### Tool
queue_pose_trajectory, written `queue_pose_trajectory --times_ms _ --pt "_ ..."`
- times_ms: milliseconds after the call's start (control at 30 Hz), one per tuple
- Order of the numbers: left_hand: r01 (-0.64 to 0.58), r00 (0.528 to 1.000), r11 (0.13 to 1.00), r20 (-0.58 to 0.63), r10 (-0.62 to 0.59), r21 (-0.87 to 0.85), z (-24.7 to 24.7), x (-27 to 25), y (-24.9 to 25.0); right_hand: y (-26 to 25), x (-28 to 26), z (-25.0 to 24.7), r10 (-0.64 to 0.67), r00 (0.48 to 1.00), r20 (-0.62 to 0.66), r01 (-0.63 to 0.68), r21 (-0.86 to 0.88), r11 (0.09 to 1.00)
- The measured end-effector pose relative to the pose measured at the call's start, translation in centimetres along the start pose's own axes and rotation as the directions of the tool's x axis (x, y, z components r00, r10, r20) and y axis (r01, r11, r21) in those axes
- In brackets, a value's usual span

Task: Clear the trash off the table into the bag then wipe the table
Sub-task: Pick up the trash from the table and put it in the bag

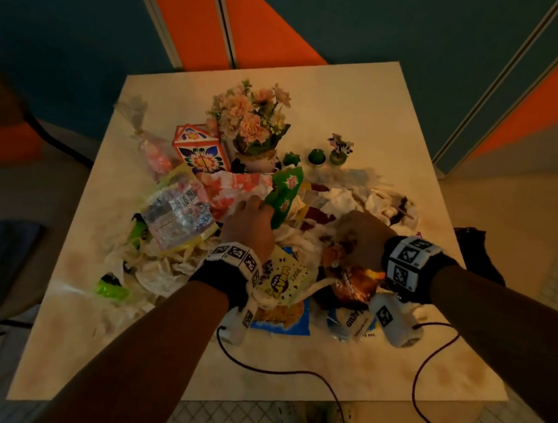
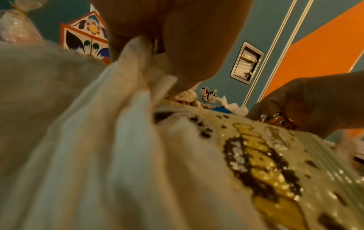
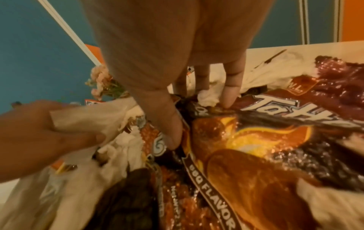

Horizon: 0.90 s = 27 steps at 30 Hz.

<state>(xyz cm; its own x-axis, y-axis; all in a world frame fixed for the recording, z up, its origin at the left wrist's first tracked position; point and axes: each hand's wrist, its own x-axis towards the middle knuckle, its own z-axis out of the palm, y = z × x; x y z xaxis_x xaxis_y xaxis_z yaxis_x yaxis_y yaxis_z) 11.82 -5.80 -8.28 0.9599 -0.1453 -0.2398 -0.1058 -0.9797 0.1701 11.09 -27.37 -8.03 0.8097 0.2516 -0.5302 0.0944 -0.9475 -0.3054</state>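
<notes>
You are in the first step, gathering trash, and most of the heap still covers the middle of the counter (image 1: 366, 124). Your left hand (image 1: 252, 225) has its grip closed, pinching a crumpled white tissue (image 2: 135, 65) between thumb and fingers, right beside the green snack packet (image 1: 284, 196). Your right hand (image 1: 361, 235) has thumb and fingers curled down onto the brown BBQ chip bag (image 3: 246, 147), bunching its top edge; it looks like a grasp forming or just made.

The black bag (image 1: 479, 253) lies at the counter's right edge, near your right wrist, and its mouth is not visible from here.

Next, I'd judge you need to lift both handfuls clear and carry them right to that bag, opening it first if it lies flat. Watch the flower pot (image 1: 253, 146) and the patterned carton (image 1: 197, 153) standing behind the heap; those probably stay. Wiping comes later.
</notes>
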Motion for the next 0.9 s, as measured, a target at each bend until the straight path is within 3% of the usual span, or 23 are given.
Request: queue_pose_trajectory --times_ms 167,367,467,600,700,900 --pt "-0.02 0.997 0.994 -0.079 0.011 -0.109 -1.1 -0.7 -0.4 0.1 -0.8 -1.3 0.06 0.996 -0.064 -0.047 0.178 0.983" --pt "-0.107 0.967 0.962 -0.252 0.042 -0.252 -4.2 -2.9 -0.5 0.4 -2.7 -4.3 0.087 0.972 -0.217 0.0 0.371 0.929" --pt "-0.085 0.94 0.923 -0.336 -0.05 -0.375 -6.3 -4.2 -0.4 0.4 -4.3 -6.0 0.123 0.949 -0.29 0.071 0.576 0.814" --pt "-0.037 0.915 0.849 -0.359 -0.183 -0.527 -8.6 -5.0 -0.2 -0.4 -6.8 -8.0 0.299 0.905 -0.302 0.096 0.831 0.547" --pt "-0.065 0.892 0.807 -0.398 -0.217 -0.586 -9.8 -5.1 0.2 -0.2 -7.6 -8.4 0.335 0.893 -0.299 0.107 0.867 0.487" --pt "-0.108 0.831 0.825 -0.505 -0.231 -0.555 -13.1 -5.5 3.2 2.0 -8.9 -9.2 0.363 0.884 -0.295 0.189 0.935 0.301"
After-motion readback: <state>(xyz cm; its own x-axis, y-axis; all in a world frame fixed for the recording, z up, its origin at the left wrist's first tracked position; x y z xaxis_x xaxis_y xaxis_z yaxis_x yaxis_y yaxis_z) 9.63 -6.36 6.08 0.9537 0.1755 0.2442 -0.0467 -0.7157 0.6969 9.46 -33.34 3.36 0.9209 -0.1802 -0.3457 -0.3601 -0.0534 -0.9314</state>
